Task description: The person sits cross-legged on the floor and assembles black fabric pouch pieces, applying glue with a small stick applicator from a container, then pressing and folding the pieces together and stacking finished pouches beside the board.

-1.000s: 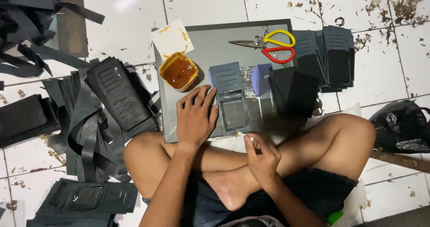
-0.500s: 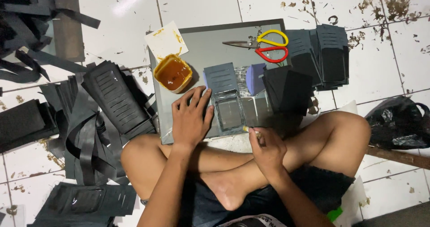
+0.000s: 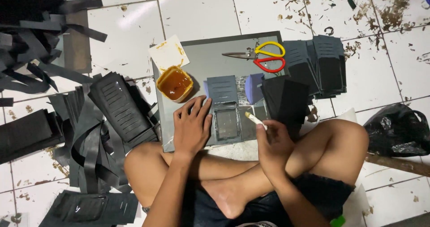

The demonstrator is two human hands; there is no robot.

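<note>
Two hands: left hand (image 3: pixel 191 127) beside grey piece (image 3: pixel 227 119), right hand (image 3: pixel 273 142) around brush (image 3: pixel 255 119).

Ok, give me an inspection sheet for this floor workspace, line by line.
Surface: grey board on white floor tiles.
Job's things: grey piece with clear window; amber glue tub; applicator stick.
Clutter: scissors; black cut pieces; black strips; black bag.
Hands: left hand flat on the board beside the piece; right hand holds the stick.
Cables: nothing seen.
Surroundings: scraps and stains on the tiles.
</note>
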